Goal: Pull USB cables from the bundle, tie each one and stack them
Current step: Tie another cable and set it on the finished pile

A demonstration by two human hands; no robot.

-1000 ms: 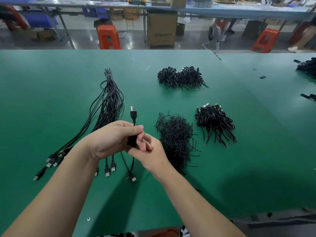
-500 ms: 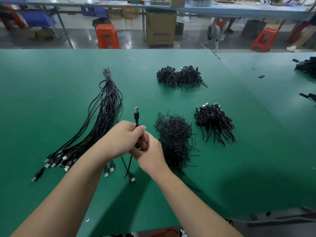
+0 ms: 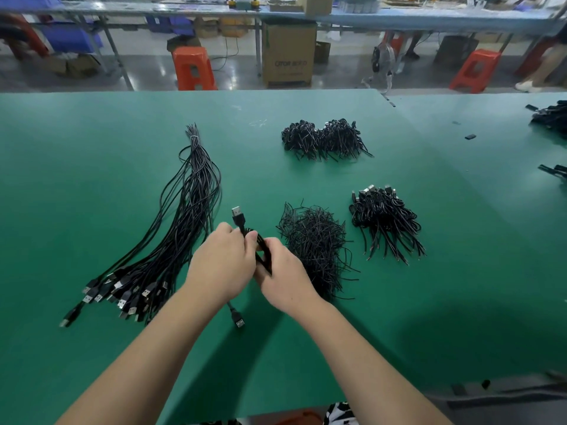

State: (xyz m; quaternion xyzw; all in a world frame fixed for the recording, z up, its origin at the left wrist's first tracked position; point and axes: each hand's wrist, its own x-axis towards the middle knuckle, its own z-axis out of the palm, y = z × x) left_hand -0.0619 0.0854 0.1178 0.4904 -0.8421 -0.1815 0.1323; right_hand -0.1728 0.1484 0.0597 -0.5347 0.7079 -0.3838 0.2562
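From the head view, at frame centre I see my left hand (image 3: 222, 265) and right hand (image 3: 287, 277) meeting over the green worktop (image 3: 92, 148), each grip grasping one folded USB cable (image 3: 256, 240); its plug (image 3: 237, 213) sticks up above the fingers. The loose bundle (image 3: 184, 216) fans out left of centre. Just right of my hands lies a pile of ties (image 3: 316, 240), and right of that a stack of tied cables (image 3: 383, 219). Another stack (image 3: 322, 138) sits at upper centre.

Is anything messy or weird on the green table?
One USB plug lies alone near the left hand, apart from the long bundle. The loose wire heap looks tangled. Nothing looks broken.
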